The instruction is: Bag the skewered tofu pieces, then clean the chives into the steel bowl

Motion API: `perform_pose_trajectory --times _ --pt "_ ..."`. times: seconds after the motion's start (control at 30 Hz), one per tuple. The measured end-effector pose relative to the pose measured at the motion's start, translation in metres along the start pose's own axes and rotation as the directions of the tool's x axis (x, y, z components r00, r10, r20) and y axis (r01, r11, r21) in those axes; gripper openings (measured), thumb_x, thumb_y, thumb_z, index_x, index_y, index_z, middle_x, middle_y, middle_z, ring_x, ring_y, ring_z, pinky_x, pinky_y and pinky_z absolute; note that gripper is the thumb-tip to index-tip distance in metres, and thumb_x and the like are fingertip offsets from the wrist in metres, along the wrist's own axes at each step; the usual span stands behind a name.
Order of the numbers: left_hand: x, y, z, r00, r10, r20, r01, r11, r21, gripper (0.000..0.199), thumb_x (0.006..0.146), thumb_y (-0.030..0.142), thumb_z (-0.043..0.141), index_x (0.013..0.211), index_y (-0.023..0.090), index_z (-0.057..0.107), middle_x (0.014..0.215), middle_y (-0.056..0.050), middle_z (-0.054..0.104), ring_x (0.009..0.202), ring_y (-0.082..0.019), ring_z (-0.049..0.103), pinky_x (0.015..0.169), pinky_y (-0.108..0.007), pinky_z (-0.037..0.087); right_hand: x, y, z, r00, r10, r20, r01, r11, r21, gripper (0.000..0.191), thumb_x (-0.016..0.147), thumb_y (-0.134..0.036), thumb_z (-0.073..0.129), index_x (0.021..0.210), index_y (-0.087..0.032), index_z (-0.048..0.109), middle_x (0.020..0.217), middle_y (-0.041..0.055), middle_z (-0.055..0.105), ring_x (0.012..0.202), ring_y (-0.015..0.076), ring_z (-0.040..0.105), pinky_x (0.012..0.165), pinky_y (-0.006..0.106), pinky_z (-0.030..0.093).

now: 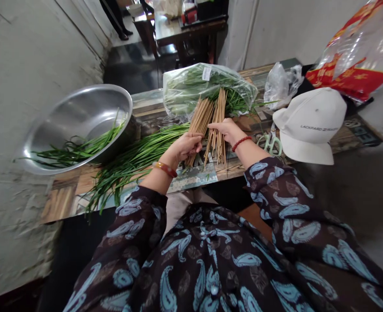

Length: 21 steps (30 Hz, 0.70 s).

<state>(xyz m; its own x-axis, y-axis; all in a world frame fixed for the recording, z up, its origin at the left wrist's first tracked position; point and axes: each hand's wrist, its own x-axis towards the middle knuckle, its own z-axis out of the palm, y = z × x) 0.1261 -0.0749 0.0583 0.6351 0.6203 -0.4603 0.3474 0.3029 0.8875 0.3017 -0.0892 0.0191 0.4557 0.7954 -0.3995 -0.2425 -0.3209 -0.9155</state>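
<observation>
Thin bamboo skewers lie in two fanned bundles on the wooden table, a left bundle (201, 115) and a right bundle (220, 108). My left hand (188, 146) is closed at the lower part of the left bundle, its fingers curled against the skewers. Across the right bundle, my right hand (225, 129) has its fingers closed on skewers, with the tips pointing left. Some skewer ends stick out below both hands. Left of my left hand lies a loose pile of long green garlic chives (142, 149). Behind the skewers is a clear plastic bag (188, 89) of similar greens.
A steel basin (109, 102) holding some greens stands at the left. On the right are green-handled scissors (273, 145), a white cap (308, 117), a crumpled clear bag (280, 84) and a red-printed plastic bag (350, 73). Beyond stands another table (168, 32), with a person's legs (115, 17) nearby.
</observation>
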Motion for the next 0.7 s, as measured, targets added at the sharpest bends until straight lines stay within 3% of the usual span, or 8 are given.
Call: perform_pose_trajectory --times 0.2,0.4,0.6,0.7 --pt "0.003 0.000 0.006 1.000 0.004 0.022 -0.006 0.997 0.075 0.017 0.095 0.013 0.041 0.094 0.013 0.057 0.042 0.005 0.048 0.028 -0.005 0.026 0.034 -0.017 0.014 -0.001 0.000 0.015 0.996 -0.035 -0.087 0.033 0.999 -0.025 0.017 0.069 -0.001 0.070 0.067 -0.014 0.060 0.052 -0.0032 0.057 0.047 0.0111 0.055 0.042 0.021 0.044" --pt "0.003 0.009 0.015 0.999 0.040 0.000 -0.038 0.969 0.245 0.025 0.095 0.010 0.040 0.078 0.013 0.059 0.040 0.004 0.048 0.028 -0.005 0.027 0.035 -0.019 0.015 -0.011 0.000 0.012 0.998 -0.010 -0.058 0.015 0.997 0.075 0.018 0.074 -0.003 0.065 0.063 -0.015 0.058 0.047 -0.0042 0.054 0.042 0.0094 0.051 0.041 0.020 0.043" --pt "0.007 0.017 0.017 0.975 0.175 -0.135 -0.157 0.979 0.133 0.028 0.095 0.020 0.050 0.069 0.013 0.057 0.051 0.003 0.051 0.035 -0.003 0.034 0.037 -0.019 0.018 -0.027 -0.003 -0.003 0.998 -0.064 -0.024 0.068 0.968 0.241 0.020 0.079 -0.007 0.066 0.063 -0.015 0.057 0.048 -0.0042 0.055 0.042 0.0084 0.051 0.044 0.019 0.046" --pt "0.014 0.019 0.019 0.979 0.191 -0.074 -0.184 0.978 0.097 0.031 0.091 0.032 0.062 0.068 0.013 0.057 0.053 0.003 0.050 0.038 -0.004 0.037 0.039 -0.019 0.019 -0.031 -0.006 0.004 0.996 -0.081 0.037 0.063 0.936 0.346 0.020 0.079 -0.012 0.070 0.064 -0.016 0.057 0.045 -0.0049 0.053 0.045 0.0106 0.054 0.049 0.022 0.051"
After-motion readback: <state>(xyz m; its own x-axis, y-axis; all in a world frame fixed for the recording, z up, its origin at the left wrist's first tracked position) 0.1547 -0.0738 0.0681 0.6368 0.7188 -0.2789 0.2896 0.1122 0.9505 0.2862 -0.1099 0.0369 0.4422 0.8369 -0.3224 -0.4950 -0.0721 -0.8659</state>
